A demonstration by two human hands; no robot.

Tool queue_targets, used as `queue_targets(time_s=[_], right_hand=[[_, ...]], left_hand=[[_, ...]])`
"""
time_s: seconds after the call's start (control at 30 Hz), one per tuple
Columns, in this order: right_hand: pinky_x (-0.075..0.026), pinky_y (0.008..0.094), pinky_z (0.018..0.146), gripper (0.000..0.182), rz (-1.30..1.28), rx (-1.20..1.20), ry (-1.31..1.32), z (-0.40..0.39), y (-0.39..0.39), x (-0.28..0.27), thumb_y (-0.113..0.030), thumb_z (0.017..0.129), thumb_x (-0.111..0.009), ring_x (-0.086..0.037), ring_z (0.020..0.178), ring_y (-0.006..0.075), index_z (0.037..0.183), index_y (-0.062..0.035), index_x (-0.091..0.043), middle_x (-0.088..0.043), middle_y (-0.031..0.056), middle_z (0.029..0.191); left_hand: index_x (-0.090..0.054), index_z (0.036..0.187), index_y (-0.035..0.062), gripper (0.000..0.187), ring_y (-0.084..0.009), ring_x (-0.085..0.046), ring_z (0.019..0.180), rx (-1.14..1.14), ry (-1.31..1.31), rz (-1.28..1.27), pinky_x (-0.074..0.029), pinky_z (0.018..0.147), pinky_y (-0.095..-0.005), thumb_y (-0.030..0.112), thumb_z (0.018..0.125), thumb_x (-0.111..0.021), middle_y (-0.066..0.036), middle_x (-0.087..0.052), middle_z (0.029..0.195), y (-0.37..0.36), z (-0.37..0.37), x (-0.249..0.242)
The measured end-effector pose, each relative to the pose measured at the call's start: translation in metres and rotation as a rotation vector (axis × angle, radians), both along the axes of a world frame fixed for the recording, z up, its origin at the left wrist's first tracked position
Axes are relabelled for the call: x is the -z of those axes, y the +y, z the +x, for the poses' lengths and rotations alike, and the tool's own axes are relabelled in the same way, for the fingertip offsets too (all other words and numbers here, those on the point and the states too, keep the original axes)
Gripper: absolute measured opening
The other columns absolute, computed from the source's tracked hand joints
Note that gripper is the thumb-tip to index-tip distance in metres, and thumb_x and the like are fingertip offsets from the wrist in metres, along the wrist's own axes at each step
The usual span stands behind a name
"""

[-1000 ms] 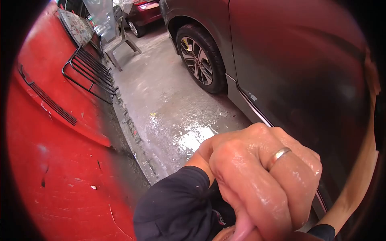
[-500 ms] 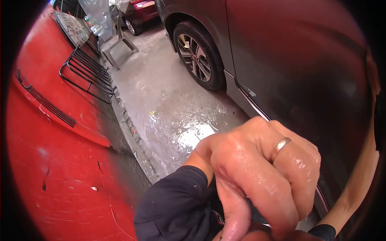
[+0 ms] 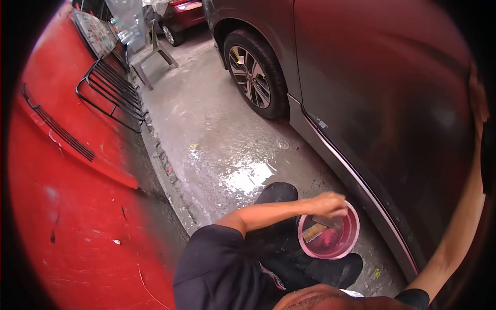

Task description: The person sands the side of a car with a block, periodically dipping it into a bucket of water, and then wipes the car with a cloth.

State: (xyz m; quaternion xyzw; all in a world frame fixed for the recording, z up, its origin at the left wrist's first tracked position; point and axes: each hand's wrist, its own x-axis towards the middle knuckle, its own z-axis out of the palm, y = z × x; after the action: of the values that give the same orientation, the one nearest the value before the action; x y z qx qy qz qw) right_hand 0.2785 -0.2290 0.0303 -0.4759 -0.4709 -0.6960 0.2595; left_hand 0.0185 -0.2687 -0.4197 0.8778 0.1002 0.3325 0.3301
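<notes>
Over the back rim of a pink bucket (image 3: 354,232), my left hand (image 3: 329,204) is closed, its fingers curled down. Whether it holds anything is hidden. A dark flat piece lies just below it, above a yellowish block (image 3: 313,232) inside the bucket. The bucket stands on the wet floor between my dark-clad legs. At the far right edge my right hand (image 3: 479,98) rests flat against the dark car door (image 3: 382,103), fingers extended and partly lost in the dark border.
A car wheel (image 3: 251,75) is ahead, with a pale sill strip (image 3: 361,191) along the door's bottom. Left are a red panel (image 3: 77,206) and a black metal rack (image 3: 111,95). A chair (image 3: 155,51) and red car (image 3: 183,15) stand farther back.
My left hand has moved away from close in front of the camera, down to the bucket, which now shows with my legs. My right hand stays at the door.
</notes>
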Motion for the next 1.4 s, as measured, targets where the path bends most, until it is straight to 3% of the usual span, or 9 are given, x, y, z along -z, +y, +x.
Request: queue_targets(time_s=[0.23,0.5,0.57,0.7,0.77,1.0,1.1,1.17,1.4], right_hand=[[-0.035,0.0597,0.108,0.061,0.06,0.063,-0.109,0.004,-0.001,-0.004,-0.036,0.094,-0.047,-0.05,0.128,0.0461,0.131,0.0132,-0.051,-0.052,0.0318,0.136],[-0.034,0.0597,0.109,0.062,0.088,0.039,-0.064,0.025,0.01,-0.002,-0.036,0.094,-0.047,-0.049,0.129,0.0461,0.13,0.0132,-0.052,-0.052,0.0321,0.136],[-0.039,0.0483,0.108,0.074,-0.067,0.081,0.333,0.061,0.029,-0.004,-0.066,0.097,-0.028,-0.046,0.133,0.0387,0.154,-0.018,-0.03,-0.044,0.0161,0.15],[-0.039,0.0489,0.107,0.071,-0.125,0.132,0.446,0.044,0.021,0.0,-0.066,0.098,-0.027,-0.044,0.134,0.0392,0.153,-0.0222,-0.032,-0.043,0.0171,0.15],[-0.032,0.0597,0.11,0.062,0.03,-0.028,-0.052,-0.001,-0.003,0.0,-0.037,0.094,-0.047,-0.048,0.13,0.0466,0.131,0.013,-0.051,-0.051,0.0327,0.137],[-0.032,0.0598,0.11,0.062,0.019,-0.029,-0.05,0.016,0.004,-0.003,-0.037,0.094,-0.046,-0.047,0.13,0.0475,0.131,0.0131,-0.051,-0.051,0.0337,0.136],[-0.037,0.0473,0.11,0.07,-0.154,0.219,0.492,0.035,0.015,-0.003,-0.064,0.099,-0.03,-0.043,0.136,0.0385,0.153,-0.0193,-0.033,-0.043,0.0167,0.15],[-0.032,0.0599,0.11,0.062,0.03,-0.015,-0.066,0.001,-0.002,-0.002,-0.037,0.094,-0.046,-0.048,0.129,0.0475,0.13,0.0137,-0.051,-0.051,0.0337,0.136],[-0.033,0.0595,0.109,0.062,0.036,0.006,-0.07,0.003,-0.001,-0.004,-0.036,0.093,-0.047,-0.049,0.129,0.0469,0.128,0.0142,-0.053,-0.052,0.0334,0.135]], left_hand=[[-0.075,0.092,0.0063,0.043,-0.0349,-0.057,0.117,0.009,0.604,0.154,-0.041,0.103,-0.0474,0.047,0.08,-0.07,-0.017,-0.064,0.119,-0.018,-0.021,0.109],[-0.067,0.124,0.0099,0.054,-0.0366,-0.011,0.151,-0.091,0.8,0.203,-0.024,0.116,-0.0585,0.041,0.08,-0.073,-0.023,-0.013,0.161,-0.019,-0.025,0.111],[-0.065,0.127,0.0102,0.056,-0.0366,-0.01,0.151,-0.04,0.883,0.164,-0.024,0.116,-0.0589,0.04,0.08,-0.073,-0.023,-0.01,0.162,-0.018,-0.025,0.091],[-0.063,0.132,0.0126,0.057,-0.0367,-0.008,0.151,-0.095,0.826,0.022,-0.023,0.116,-0.0603,0.039,0.082,-0.071,-0.021,-0.007,0.163,-0.02,-0.025,0.098],[-0.064,0.131,0.0126,0.055,-0.0375,-0.008,0.151,-0.104,0.832,0.069,-0.023,0.116,-0.0598,0.039,0.082,-0.071,-0.021,-0.007,0.163,-0.02,-0.024,0.1],[-0.065,0.13,0.0147,0.053,-0.0408,-0.01,0.15,-0.105,0.904,0.08,-0.024,0.117,-0.0575,0.039,0.084,-0.07,-0.021,-0.007,0.163,-0.015,-0.023,0.092],[-0.064,0.131,0.0142,0.054,-0.0407,-0.01,0.15,-0.083,0.896,0.027,-0.026,0.116,-0.058,0.039,0.083,-0.07,-0.021,-0.007,0.163,-0.012,-0.023,0.094],[-0.064,0.131,0.0139,0.054,-0.0409,-0.011,0.15,-0.077,0.884,0.011,-0.027,0.115,-0.0581,0.038,0.083,-0.07,-0.021,-0.006,0.163,-0.01,-0.023,0.098],[-0.062,0.134,0.0139,0.055,-0.0414,-0.014,0.149,-0.082,0.845,-0.034,-0.029,0.114,-0.0578,0.037,0.084,-0.07,-0.023,-0.003,0.162,-0.01,-0.024,0.1]])
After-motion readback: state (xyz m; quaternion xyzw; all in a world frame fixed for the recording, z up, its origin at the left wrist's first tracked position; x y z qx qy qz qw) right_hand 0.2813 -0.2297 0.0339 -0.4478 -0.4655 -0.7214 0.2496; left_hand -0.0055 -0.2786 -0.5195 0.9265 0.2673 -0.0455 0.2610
